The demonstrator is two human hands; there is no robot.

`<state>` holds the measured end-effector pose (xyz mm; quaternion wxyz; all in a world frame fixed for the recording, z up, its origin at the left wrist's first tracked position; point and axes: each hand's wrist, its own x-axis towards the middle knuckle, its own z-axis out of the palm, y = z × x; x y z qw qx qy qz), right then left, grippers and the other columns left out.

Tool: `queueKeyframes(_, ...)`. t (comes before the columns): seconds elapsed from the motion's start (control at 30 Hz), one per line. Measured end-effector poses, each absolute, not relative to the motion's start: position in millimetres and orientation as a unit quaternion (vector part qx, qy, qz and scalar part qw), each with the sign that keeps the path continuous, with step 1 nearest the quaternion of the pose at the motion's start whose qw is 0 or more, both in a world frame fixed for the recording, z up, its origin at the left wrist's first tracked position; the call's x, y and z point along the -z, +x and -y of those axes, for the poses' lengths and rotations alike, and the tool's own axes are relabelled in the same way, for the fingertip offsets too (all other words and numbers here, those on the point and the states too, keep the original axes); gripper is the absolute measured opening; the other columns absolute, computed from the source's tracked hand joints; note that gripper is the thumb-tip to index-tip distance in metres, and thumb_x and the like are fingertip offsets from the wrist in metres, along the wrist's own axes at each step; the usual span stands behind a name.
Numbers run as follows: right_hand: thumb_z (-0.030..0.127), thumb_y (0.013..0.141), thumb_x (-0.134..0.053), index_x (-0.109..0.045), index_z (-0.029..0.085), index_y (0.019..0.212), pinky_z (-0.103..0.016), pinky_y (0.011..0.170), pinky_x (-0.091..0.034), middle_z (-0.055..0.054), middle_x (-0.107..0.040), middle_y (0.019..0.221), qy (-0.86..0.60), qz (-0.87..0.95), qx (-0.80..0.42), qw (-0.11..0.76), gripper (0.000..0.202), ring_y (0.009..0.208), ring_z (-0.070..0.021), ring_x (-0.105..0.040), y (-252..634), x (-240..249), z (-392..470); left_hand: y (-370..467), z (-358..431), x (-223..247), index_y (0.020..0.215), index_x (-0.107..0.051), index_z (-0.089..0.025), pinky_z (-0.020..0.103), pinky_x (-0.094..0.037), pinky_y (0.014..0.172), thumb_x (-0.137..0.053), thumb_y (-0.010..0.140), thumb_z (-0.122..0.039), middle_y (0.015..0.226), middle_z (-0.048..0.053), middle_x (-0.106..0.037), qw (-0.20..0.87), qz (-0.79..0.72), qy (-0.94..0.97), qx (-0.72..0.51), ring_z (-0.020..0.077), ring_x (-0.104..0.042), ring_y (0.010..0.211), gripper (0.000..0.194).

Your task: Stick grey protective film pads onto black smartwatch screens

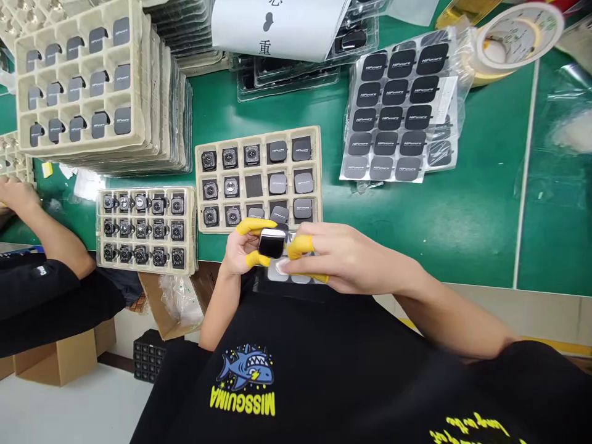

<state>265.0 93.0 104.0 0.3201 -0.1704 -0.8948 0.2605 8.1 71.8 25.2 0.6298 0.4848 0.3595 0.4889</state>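
My left hand (pixel 238 250) is closed on a smartwatch case (pixel 272 243), its glossy dark face turned up. Yellow covers sit on several fingertips of both hands. Close beside it, my right hand (pixel 346 256) is closed over a small sheet of grey stickers (pixel 277 269), its thumb on top; part of the sheet is hidden by the fingers. Just beyond my hands lies a beige tray (pixel 317 139). Watch cases (pixel 230 157) lie sensor side up in its left part, and cases covered with grey labels (pixel 278 151) fill the right. One pocket (pixel 253 185) holds no case.
A second tray of watch cases (pixel 158 205) lies to the left. Tall stacked trays (pixel 134 80) stand at back left. Label sheets (pixel 386 117) and tape rolls (pixel 518 37) lie at right. A co-worker's arm (pixel 60 231) rests at far left, near a cardboard box (pixel 157 302).
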Motion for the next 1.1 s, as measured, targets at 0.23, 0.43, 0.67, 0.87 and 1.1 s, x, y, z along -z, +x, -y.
queueKeyframes(0.23,0.013,0.107,-0.069,-0.078,0.034,0.134,-0.034,0.075,-0.057,-0.004,-0.075,0.103,-0.278,0.836,-0.285,0.377,0.035,0.088,-0.0204,-0.069,291,-114,-89,2,-72,-31,0.115,-0.084,-0.024,0.034,-0.071,0.083,-0.109,0.056,-0.063,0.103,0.007,-0.087,0.614,-0.368,0.501,-0.487,0.0249,-0.086,0.090,0.075)
queueKeyframes(0.43,0.006,0.105,-0.066,-0.075,0.029,0.133,-0.032,0.070,-0.053,-0.004,-0.073,0.102,-0.294,0.849,-0.220,0.380,0.037,0.085,-0.0193,-0.063,274,-115,-89,7,-74,-32,0.120,-0.085,-0.026,0.033,-0.070,0.090,-0.110,0.061,-0.056,0.108,0.007,-0.088,0.622,-0.332,0.517,-0.485,0.0249,-0.086,0.096,0.071)
queueKeyframes(0.67,0.003,0.104,-0.059,-0.075,0.024,0.132,-0.032,0.071,-0.048,-0.004,-0.075,0.097,-0.244,0.888,-0.178,0.346,0.039,0.085,-0.0195,-0.060,260,-105,-92,8,-73,-29,0.119,-0.084,-0.025,0.037,-0.070,0.098,-0.111,0.056,-0.059,0.109,0.008,-0.087,0.631,-0.353,0.506,-0.471,0.0287,-0.087,0.105,0.077)
queueKeyframes(0.87,0.009,0.109,-0.059,-0.075,0.023,0.121,-0.032,0.071,-0.046,-0.004,-0.073,0.093,-0.174,0.903,-0.237,0.313,0.024,0.081,-0.0184,-0.058,267,-111,-92,6,-71,-23,0.121,-0.083,-0.024,0.039,-0.070,0.096,-0.106,0.058,-0.067,0.106,0.008,-0.088,0.630,-0.347,0.501,-0.482,0.0275,-0.087,0.097,0.080)
queueKeyframes(1.1,0.002,0.103,-0.062,-0.070,0.026,0.135,-0.030,0.073,-0.051,-0.005,-0.072,0.100,-0.254,0.864,-0.238,0.363,0.041,0.086,-0.0185,-0.061,279,-115,-93,3,-74,-27,0.119,-0.083,-0.024,0.035,-0.070,0.090,-0.110,0.059,-0.060,0.106,0.008,-0.087,0.623,-0.356,0.515,-0.469,0.0252,-0.085,0.096,0.075)
